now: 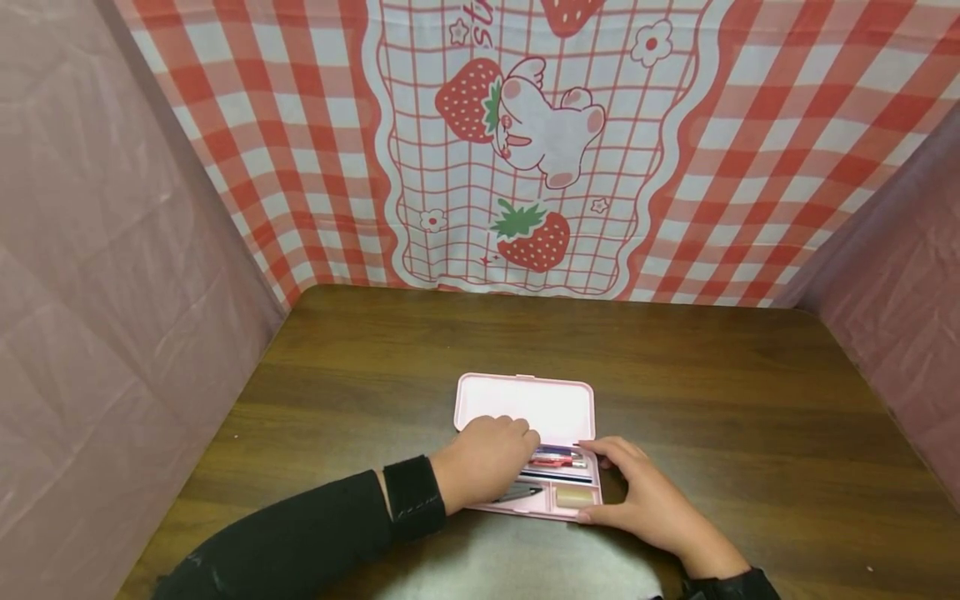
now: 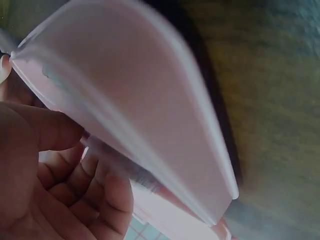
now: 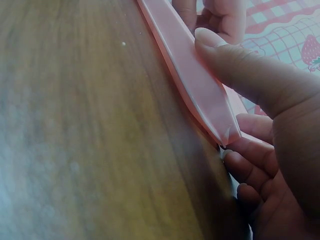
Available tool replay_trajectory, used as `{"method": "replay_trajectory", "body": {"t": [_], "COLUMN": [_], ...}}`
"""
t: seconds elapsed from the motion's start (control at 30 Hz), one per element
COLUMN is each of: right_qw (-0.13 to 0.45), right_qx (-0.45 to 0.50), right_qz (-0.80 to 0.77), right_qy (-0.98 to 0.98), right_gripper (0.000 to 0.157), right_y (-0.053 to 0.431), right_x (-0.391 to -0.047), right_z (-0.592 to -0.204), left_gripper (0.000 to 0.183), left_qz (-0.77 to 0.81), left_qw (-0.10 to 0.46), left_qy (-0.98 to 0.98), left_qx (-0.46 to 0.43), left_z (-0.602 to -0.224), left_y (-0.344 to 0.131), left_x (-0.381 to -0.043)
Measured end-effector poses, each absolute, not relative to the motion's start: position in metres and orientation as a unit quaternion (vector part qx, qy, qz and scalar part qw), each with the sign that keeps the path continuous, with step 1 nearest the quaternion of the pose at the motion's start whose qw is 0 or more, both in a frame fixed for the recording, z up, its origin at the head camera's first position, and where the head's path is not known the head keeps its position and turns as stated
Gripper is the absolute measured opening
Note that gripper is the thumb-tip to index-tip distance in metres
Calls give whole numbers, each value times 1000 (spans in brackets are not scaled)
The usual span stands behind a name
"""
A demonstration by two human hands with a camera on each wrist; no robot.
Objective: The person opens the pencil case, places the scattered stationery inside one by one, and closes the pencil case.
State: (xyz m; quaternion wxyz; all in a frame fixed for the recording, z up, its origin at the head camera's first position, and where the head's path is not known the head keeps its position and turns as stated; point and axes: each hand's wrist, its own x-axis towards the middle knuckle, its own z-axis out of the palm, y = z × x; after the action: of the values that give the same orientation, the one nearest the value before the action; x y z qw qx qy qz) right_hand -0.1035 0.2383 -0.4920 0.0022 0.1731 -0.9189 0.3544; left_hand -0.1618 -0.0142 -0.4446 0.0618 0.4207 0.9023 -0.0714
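A pink pencil case [image 1: 531,408] lies on the table with its lid folded back away from me. My left hand [image 1: 483,462] reaches over the case's left half, its fingers curled down into the back compartment. In the left wrist view, thumb and fingertips pinch a purplish pen [image 2: 112,156], partly hidden and blurred. My right hand [image 1: 652,500] grips the case's right end, with the thumb at the front corner and fingers at the back. Inside the case are a red pen [image 1: 555,461], a dark grey pen [image 1: 521,493] in the front compartment, and a beige eraser [image 1: 574,497] at the front right.
The brown wooden table [image 1: 360,358] extends around the case on every side. A red-and-white checked cloth [image 1: 322,150] with strawberries hangs behind it. Pinkish fabric [image 1: 112,275] walls off the left side, with similar fabric on the right.
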Motion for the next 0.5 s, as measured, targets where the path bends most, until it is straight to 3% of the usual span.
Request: {"method": "replay_trajectory", "body": {"t": [0.5], "right_qw": [-13], "right_qx": [158], "right_qz": [357], "right_qy": [-920], "right_gripper": [83], "right_y": [237], "right_x": [-102], "right_z": [-491], "left_gripper": [22], "left_qz": [-56], "left_qw": [78], "left_qy": [908], "left_qx": [409], "left_z": [-446], "left_y": [-23], "left_x": [-162]}}
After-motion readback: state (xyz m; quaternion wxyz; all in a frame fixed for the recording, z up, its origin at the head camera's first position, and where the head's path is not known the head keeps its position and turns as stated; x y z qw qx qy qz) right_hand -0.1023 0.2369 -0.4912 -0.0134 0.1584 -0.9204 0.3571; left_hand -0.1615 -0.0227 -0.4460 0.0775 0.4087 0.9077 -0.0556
